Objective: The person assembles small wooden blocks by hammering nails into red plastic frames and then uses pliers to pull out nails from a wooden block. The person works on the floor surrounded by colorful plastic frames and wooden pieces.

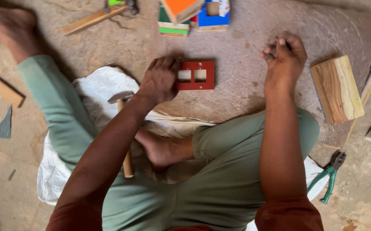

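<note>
I sit cross-legged on a dusty floor. My left hand rests on the left edge of a small red wooden plate with two square cut-outs, holding it flat on the ground. My right hand is raised to the right of the plate, fingers pinched together on something small and dark that I cannot make out. A hammer with a wooden handle lies on the white cloth under my left forearm, untouched.
A striped wooden block lies at the right, green-handled pliers by my right knee. Painted orange, green and blue wooden pieces sit at the top, with a wooden strip nearby. Scrap pieces lie at the left.
</note>
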